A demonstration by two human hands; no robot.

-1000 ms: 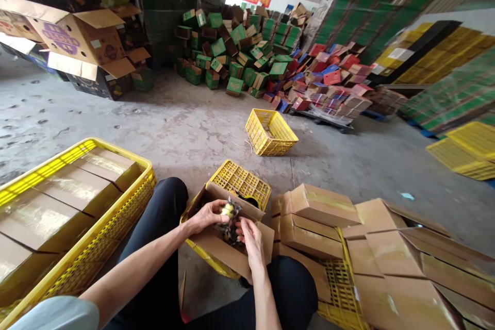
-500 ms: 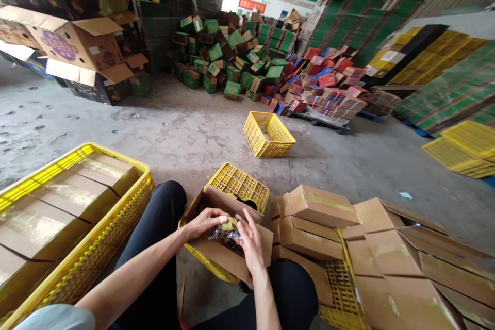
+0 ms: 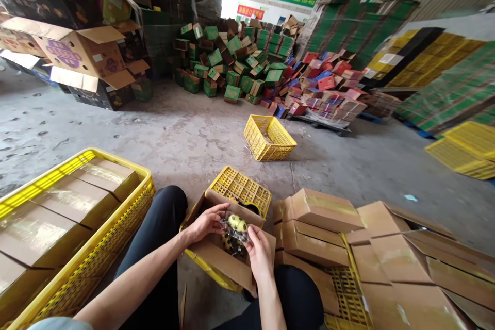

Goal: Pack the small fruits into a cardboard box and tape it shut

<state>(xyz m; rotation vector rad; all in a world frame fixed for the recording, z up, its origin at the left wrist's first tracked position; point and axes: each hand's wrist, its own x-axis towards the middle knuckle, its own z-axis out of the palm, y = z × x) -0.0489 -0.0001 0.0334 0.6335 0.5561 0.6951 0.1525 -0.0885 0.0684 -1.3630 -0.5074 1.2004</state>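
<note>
A yellow toy with black spots (image 3: pixel 237 223), wrapped in clear plastic, is held between my two hands above an open cardboard box (image 3: pixel 222 263). My right hand (image 3: pixel 260 252) pinches the right end of the wrapper between thumb and fingers. At the other end, my left hand (image 3: pixel 209 224) has its fingers on the wrapper's left edge, the index finger stretched out. More yellow, black-spotted wrapped toys (image 3: pixel 231 244) lie inside the box below. The box rests in a yellow crate (image 3: pixel 212 269) between my knees; its far interior is dark.
Left, a large yellow crate (image 3: pixel 149 172) holds taped cartons (image 3: pixel 65 193). More taped cartons (image 3: pixel 325 209) are stacked close on my right. An upturned yellow crate (image 3: pixel 242 185) stands behind the open box, another yellow crate (image 3: pixel 269 139) farther out. Green boxes (image 3: pixel 232 75) are heaped behind.
The wrapped toy has been turned, its spotted face now up. My right hand has closed on its right end, and my left hand has shifted slightly along the left edge.
</note>
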